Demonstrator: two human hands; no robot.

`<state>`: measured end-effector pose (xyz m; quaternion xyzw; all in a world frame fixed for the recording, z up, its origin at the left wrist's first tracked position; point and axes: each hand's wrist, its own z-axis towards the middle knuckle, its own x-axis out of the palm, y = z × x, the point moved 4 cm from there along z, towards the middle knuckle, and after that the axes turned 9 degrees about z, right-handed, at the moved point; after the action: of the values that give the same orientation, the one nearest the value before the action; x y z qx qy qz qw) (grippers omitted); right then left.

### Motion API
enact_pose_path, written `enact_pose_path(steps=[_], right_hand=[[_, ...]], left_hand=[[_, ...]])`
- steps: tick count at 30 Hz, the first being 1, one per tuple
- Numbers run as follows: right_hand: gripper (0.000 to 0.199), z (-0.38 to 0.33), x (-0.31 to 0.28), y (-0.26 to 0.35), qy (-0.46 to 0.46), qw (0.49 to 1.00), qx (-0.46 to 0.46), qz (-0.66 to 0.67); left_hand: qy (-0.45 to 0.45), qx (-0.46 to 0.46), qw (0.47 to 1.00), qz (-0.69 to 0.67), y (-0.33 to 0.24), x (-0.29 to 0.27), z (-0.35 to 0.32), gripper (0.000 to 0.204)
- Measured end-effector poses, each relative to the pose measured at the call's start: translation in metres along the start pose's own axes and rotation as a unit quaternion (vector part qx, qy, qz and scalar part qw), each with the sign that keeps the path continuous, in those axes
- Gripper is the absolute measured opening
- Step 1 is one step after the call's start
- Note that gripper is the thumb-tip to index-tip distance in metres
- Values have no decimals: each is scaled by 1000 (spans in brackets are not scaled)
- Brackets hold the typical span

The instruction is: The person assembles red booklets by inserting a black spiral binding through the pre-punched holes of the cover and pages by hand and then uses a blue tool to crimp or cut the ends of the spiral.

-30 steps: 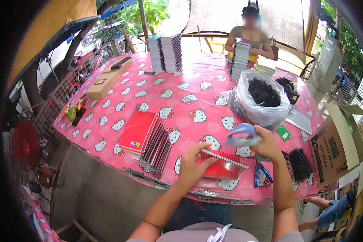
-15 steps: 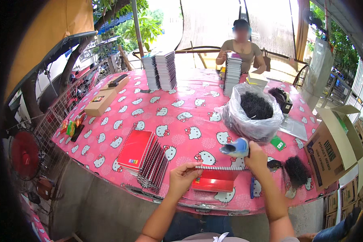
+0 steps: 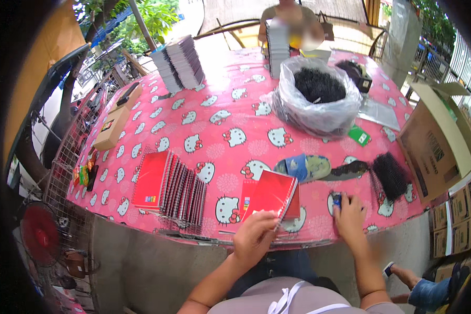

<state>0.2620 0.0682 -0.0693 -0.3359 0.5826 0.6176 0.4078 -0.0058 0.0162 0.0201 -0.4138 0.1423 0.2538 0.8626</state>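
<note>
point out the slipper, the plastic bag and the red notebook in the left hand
Slipper [image 3: 298, 166]: head view, on its blue strap.
Plastic bag [image 3: 313, 119]: head view, on its front wall.
Red notebook [image 3: 270, 195]: head view, on its cover.

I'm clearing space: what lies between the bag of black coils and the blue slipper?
In the head view, only bare pink tablecloth separates the bag from the slipper.

Pink-covered table [image 3: 214, 180] with red notebooks [image 3: 170, 188], plastic bag [image 3: 319, 116], green card [image 3: 359, 135]

Dark-lettered brown carton [image 3: 428, 144], red notebooks [image 3: 153, 178] with coloured labels [image 3: 150, 199], white-marked green card [image 3: 358, 134]
</note>
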Motion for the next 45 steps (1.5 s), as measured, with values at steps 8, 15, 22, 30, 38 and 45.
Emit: enact_pose_path(steps=[8,15,22,30,38,45], right_hand=[[46,-53,-76,115,79,900,-306,299],[46,-55,-56,121,148,877,-250,382],[45,-57,-73,131,35,912,-278,301],[28,-42,-37,109,438,658,73,608],[37,-24,-81,77,-2,907,-106,409],[48,15,-11,1,-94,988,-120,8]], left_hand=[[-20,28,999,-9,-1,6,-2,23],[-34,26,999,1,-4,1,-1,22],[-47,46,998,9,-6,-1,2,22],[-68,83,994,12,-10,-6,-4,21],[-300,-3,952,66,-19,-116,11,14],[-158,88,923,338,-31,-253,121,28]])
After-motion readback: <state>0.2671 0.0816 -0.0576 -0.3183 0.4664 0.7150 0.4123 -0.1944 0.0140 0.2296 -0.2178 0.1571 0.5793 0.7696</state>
